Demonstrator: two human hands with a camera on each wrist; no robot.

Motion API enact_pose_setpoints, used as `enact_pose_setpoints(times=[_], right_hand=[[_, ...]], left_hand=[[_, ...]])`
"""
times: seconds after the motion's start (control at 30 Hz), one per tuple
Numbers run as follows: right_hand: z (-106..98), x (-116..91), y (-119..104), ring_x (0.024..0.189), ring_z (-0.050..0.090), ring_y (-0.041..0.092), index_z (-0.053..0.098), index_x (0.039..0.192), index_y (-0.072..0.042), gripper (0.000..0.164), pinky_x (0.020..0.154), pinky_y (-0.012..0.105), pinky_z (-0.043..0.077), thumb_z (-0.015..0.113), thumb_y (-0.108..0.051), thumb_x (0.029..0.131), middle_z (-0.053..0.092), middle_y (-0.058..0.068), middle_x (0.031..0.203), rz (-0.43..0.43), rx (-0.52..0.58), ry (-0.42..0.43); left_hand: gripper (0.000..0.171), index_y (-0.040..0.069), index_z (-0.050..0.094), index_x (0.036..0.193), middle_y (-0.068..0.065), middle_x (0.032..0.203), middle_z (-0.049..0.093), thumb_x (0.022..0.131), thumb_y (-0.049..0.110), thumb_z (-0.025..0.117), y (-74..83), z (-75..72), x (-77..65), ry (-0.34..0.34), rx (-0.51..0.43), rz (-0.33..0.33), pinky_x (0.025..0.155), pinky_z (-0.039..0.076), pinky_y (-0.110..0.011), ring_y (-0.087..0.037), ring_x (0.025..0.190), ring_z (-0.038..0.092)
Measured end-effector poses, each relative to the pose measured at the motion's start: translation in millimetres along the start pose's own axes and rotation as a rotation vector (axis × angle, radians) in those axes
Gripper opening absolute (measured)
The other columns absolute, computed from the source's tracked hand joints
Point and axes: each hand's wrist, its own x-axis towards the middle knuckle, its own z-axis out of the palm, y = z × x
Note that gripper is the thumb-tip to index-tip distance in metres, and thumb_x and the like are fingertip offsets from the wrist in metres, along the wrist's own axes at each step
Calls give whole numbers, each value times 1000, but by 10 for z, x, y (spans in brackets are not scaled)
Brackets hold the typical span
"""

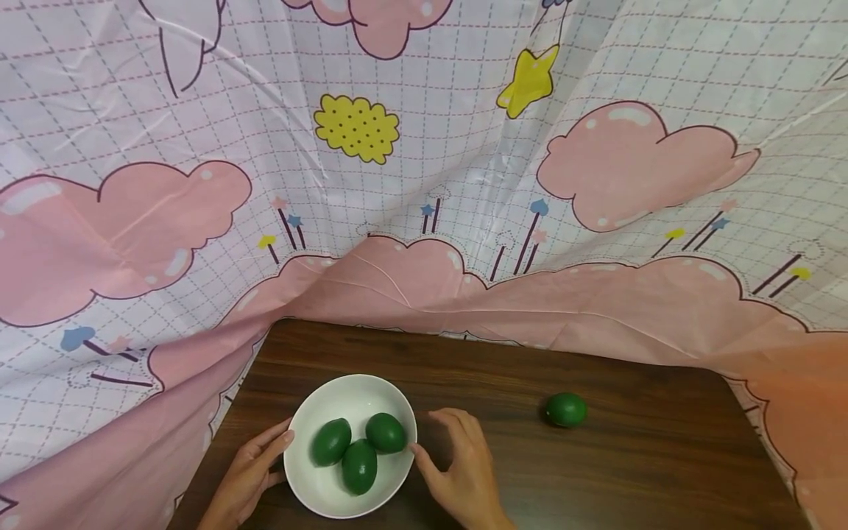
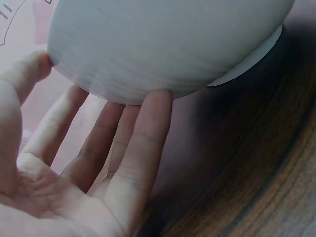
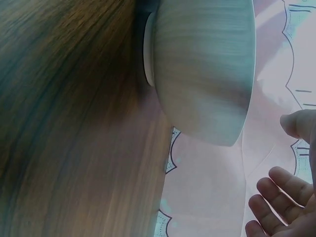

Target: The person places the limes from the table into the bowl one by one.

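Note:
A white bowl with three green limes in it stands on the dark wooden table. At its left side is my left hand, thumb and index tips right at the rim. In the left wrist view, the fingers are spread and fairly straight, their tips against the outer wall. My right hand is on the opposite side, fingers loosely bent and holding nothing. Its thumb tip overlaps the rim from above, while the right wrist view shows the thumb apart from the bowl.
Farther right on the table lies a single green lime. A patterned cloth with pink clouds hangs behind the table and down along both sides, bordering its back edge.

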Motion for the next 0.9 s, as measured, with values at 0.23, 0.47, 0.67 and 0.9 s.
enact_pose_setpoints(times=[0.23,0.47,0.67,0.9], right_hand=[[-40,-7,64,117,62,18,70,127,-18,54,95,42,53,93,-29,80,68,-5,125,0,0,-7],[-69,-14,120,117,62,19,69,128,-14,56,96,39,50,93,-27,79,68,-2,125,-2,0,1],[-119,-16,163,117,63,17,70,126,-14,55,93,40,54,94,-24,77,68,-3,124,34,-21,35],[-157,-17,204,116,63,16,71,126,-14,54,90,42,55,94,-23,78,68,-3,124,42,-32,45]], left_hand=[[60,0,46,158,10,136,64,108,29,61,-5,-4,-17,-1,3,-1,92,60,-53,-4,116,66],[60,2,47,158,-5,150,58,108,31,62,-16,-5,-16,16,12,-16,93,60,-54,-3,116,65],[60,1,47,158,-11,154,55,108,30,62,-8,16,-10,20,17,-15,92,60,-53,-4,116,65],[59,1,47,157,11,136,64,108,29,61,0,11,-14,6,7,2,92,59,-55,-3,116,65]])
